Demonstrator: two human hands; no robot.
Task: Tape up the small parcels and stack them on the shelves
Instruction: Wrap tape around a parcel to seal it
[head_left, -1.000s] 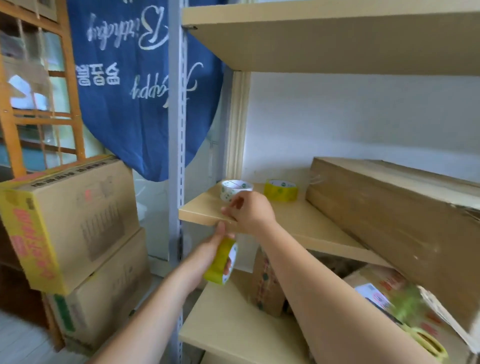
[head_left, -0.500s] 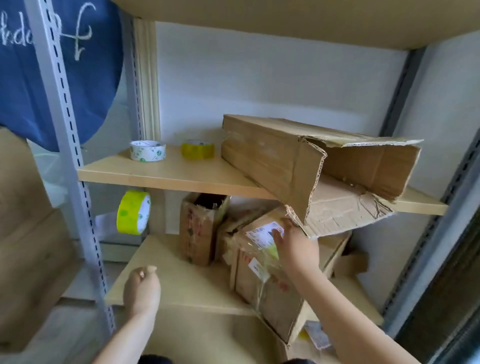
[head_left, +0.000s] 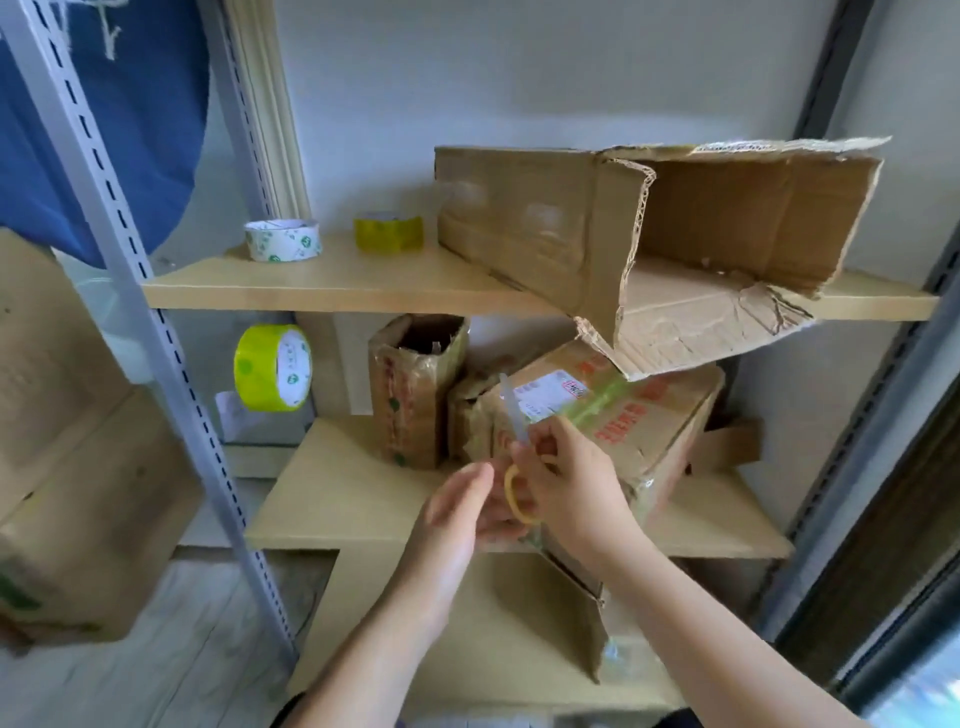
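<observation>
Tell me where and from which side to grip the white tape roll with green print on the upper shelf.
Grip the white tape roll with green print across its outer rim, fingers on opposite sides, coming from above and the front. It lies flat on the pale wooden upper shelf with its hole facing up. Its front and top look unobstructed, with the yellow tape roll standing apart on its right.

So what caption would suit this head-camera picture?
Right hand holding yellow-handled scissors at a labelled parcel, left hand alongside.
</observation>
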